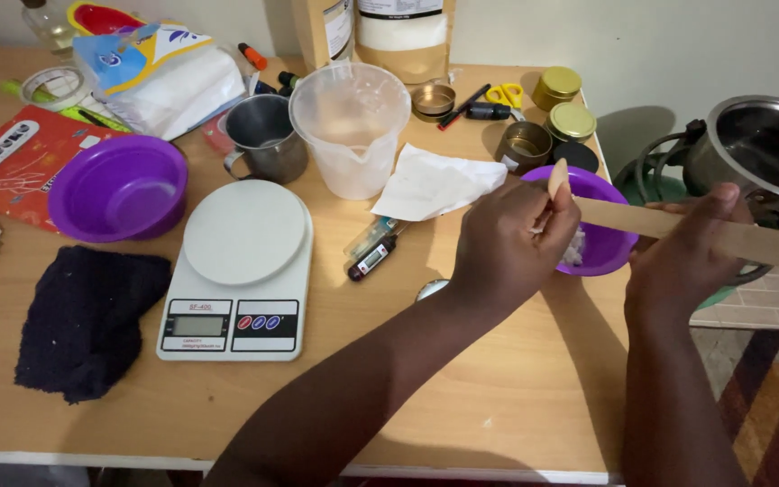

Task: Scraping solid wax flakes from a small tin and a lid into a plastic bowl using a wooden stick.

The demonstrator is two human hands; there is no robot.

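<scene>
Both forearms reach forward from the lower edge over the wooden counter (516,397). The right hand (682,261) is closed around a long flat wooden stirring stick (678,225), held nearly level, its rounded tip pointing left above a small purple plastic bowl (610,248) at the counter's right edge. The left hand (507,243) is curled, knuckles up, fingers pinched on the stick's tip with a bit of white tissue (574,248). A white digital kitchen scale (241,271) sits well apart to the left.
</scene>
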